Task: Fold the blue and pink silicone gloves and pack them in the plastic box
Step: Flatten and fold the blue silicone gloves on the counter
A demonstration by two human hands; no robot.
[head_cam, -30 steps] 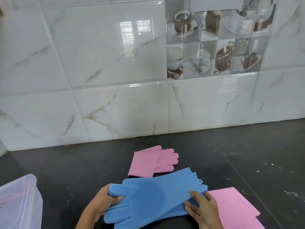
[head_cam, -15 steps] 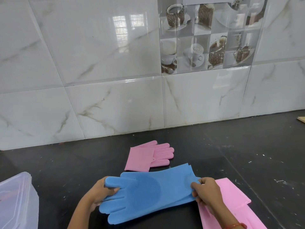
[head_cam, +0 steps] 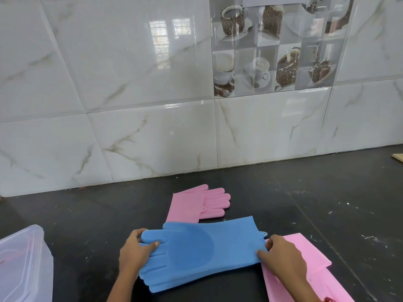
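Note:
Blue silicone gloves [head_cam: 200, 251] lie stretched flat on the black counter, fingers pointing left, cuff to the right. My left hand [head_cam: 133, 253] grips their finger end, thumb on top. My right hand [head_cam: 281, 256] pinches the cuff edge. A folded pink glove [head_cam: 196, 203] rests just behind the blue ones. Another pink glove [head_cam: 305, 267] lies flat at the lower right, partly under my right hand and the blue cuff. The clear plastic box [head_cam: 24, 264] stands at the lower left edge, cut off by the frame.
A white marble-tiled wall [head_cam: 152, 127] closes off the back of the black counter [head_cam: 327, 203]. A small tan object [head_cam: 398, 158] peeks in at the far right edge.
My right hand has shifted from lying on the cuff to pinching its edge, pulling the blue gloves straighter. The view has tilted slightly; the left hand keeps its grip.

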